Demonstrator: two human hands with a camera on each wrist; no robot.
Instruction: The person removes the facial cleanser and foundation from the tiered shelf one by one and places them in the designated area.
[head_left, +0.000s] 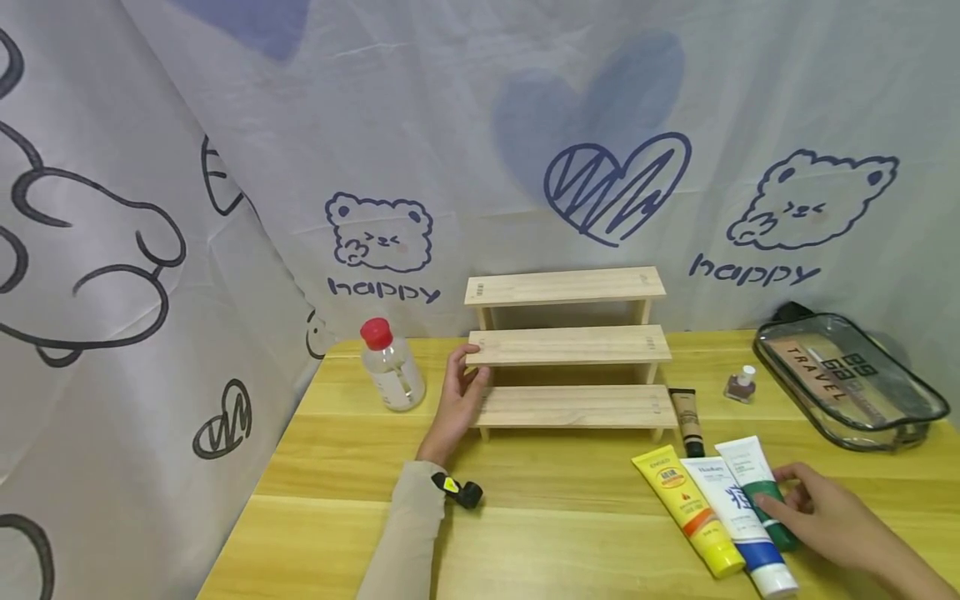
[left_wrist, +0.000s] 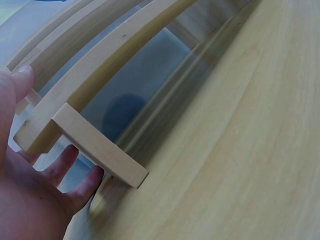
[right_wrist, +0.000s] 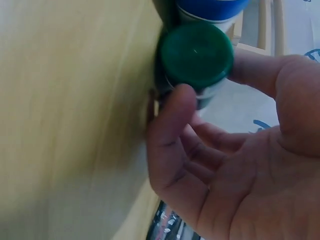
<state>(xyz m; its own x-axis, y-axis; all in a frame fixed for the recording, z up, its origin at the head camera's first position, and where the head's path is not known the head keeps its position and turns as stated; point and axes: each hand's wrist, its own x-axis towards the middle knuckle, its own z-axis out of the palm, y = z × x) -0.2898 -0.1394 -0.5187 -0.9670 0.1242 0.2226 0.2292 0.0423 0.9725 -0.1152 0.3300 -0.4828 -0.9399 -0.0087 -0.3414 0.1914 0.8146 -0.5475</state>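
A three-tier wooden display rack [head_left: 573, 346] stands against the back curtain. My left hand [head_left: 459, 400] grips its left end, the thumb in front of the middle board and the fingers reaching behind; in the left wrist view the fingers [left_wrist: 62, 162] show beyond the front leg. My right hand [head_left: 832, 512] holds a white and green tube [head_left: 761, 492] between thumb and curled fingers, and its green cap [right_wrist: 197, 55] faces the right wrist camera. Beside it lie a white and blue tube [head_left: 735, 525] and a yellow tube [head_left: 686, 508], all three side by side on the table.
A small beige tube with a black cap [head_left: 687, 421] lies by the rack's right end. Farther right are a nail polish bottle [head_left: 741, 385] and a clear travel pouch [head_left: 851, 379]. A red-capped clear bottle [head_left: 393, 371] stands left of the rack on the wooden table [head_left: 540, 517].
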